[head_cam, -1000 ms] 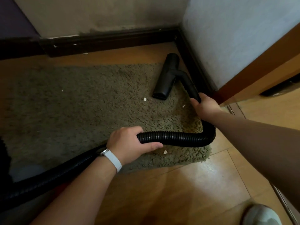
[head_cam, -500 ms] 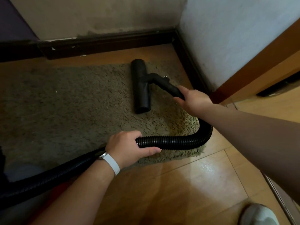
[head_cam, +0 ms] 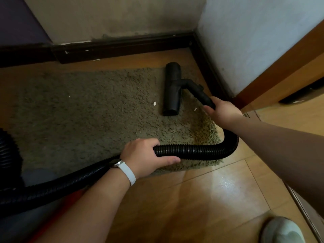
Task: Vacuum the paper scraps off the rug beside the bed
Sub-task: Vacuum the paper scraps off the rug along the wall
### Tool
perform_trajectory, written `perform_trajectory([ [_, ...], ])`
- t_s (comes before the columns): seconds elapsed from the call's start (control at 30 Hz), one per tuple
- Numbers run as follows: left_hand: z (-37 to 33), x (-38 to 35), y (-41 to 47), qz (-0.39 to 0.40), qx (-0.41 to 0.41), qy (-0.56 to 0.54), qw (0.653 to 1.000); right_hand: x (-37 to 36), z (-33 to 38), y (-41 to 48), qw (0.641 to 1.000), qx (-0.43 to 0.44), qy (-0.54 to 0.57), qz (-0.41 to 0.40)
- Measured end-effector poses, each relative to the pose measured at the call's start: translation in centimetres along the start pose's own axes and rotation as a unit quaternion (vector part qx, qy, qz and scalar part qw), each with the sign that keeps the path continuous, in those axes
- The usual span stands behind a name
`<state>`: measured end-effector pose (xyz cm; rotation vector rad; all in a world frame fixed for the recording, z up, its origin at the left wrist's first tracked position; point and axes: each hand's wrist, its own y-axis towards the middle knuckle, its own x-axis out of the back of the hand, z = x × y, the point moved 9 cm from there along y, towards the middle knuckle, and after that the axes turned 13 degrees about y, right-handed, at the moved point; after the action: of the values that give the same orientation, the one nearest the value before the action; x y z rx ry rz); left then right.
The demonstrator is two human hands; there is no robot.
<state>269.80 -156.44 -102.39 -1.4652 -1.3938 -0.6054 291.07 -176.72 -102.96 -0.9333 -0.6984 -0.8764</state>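
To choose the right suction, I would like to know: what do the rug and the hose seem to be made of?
The rug: likely shaggy textile pile, matte olive-grey; loose tufts show. The hose: probably flexible black plastic, slightly glossy; its ribs catch light and it curves.

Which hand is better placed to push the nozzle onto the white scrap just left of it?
The right hand. It grips the rigid tube behind the nozzle, so it can likely steer it onto the scrap. The left hand holds the flexible hose farther back, giving little control.
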Motion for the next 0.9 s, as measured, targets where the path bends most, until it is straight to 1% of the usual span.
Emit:
perform_trajectory([
  [0.17,-0.5,0.5,0.2,-0.013,-0.005,0.004,1.000,0.7,-2.1,0.0,0.998,-0.050,0.039,-0.031],
  [0.33,-0.3,0.7,0.5,-0.021,0.006,0.006,1.000,0.6,-2.0,1.5,0.996,-0.058,0.058,-0.042],
  [0.57,-0.2,1.0,0.6,-0.023,0.011,0.025,0.999,-1.9,-2.8,2.9,0.991,-0.095,0.096,0.004],
  [0.77,-0.7,1.0,0.2,-0.008,0.013,0.043,0.999,-2.6,-2.9,3.3,0.992,-0.081,0.095,-0.005],
  [0.9,-0.3,1.1,0.6,-0.006,0.036,0.022,0.999,-2.1,-2.3,3.8,0.996,-0.052,0.066,-0.028],
])
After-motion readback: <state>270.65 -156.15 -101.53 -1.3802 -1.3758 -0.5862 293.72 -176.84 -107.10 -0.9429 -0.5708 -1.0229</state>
